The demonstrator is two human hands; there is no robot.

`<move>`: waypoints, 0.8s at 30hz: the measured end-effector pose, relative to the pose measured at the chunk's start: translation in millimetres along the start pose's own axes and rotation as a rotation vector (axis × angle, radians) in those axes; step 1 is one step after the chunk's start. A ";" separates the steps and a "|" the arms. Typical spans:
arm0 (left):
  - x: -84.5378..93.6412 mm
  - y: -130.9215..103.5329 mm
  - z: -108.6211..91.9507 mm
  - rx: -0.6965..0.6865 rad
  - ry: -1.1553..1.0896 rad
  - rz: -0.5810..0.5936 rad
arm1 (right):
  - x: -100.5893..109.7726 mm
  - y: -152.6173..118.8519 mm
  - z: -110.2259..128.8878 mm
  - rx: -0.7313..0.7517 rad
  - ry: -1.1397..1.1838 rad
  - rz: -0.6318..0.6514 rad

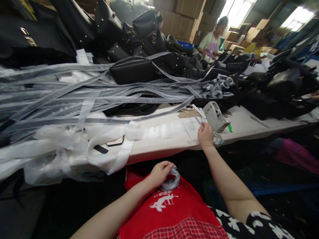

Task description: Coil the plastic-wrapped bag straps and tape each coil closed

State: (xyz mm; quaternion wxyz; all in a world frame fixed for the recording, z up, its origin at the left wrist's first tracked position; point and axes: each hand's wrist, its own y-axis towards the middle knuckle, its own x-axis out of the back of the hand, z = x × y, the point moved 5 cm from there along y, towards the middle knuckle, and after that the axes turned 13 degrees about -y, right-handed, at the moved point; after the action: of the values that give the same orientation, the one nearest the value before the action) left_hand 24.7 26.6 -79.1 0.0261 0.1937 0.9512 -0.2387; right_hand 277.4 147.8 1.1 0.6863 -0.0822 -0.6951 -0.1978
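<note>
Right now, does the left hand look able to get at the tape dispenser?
Probably not easily: the left hand is holding a coil in front of the apron, and the right hand is beside the tape dispenser, on the side facing the left hand.

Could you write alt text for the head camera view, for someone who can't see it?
A person's left hand holds a coiled, plastic-wrapped strap while the right hand reaches beside a grey tape dispenser. Long wrapped straps and black bags cover the worktable.
</note>
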 end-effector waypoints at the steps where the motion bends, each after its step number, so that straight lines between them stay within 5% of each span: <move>1: 0.2 -1.2 -1.1 -0.003 -0.004 -0.007 | 15.1 -3.7 -3.2 -0.013 0.044 -0.094; 4: 0.4 -4.5 -3.8 0.004 -0.030 -0.028 | 55.5 -29.0 0.2 0.126 0.198 -0.118; 8: -3.0 -5.0 -4.5 0.067 -0.061 -0.031 | 79.8 -96.1 30.3 0.563 0.347 0.422; 10: -5.8 -4.2 -5.1 0.078 -0.063 -0.025 | 83.9 -127.1 39.8 0.700 0.299 0.596; 18: -10.4 -5.8 -8.6 0.027 0.050 -0.019 | 77.5 -148.5 52.2 0.749 -0.065 0.483; 24: -10.4 -10.2 -15.0 0.018 0.056 -0.021 | 64.9 -170.8 79.3 0.987 -0.157 0.447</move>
State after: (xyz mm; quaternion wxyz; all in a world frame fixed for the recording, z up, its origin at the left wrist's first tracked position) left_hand 31.0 21.6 -59.8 -0.0049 0.1904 0.9514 -0.2420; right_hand 135.5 13.2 39.0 0.6148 0.0895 -0.7201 0.3090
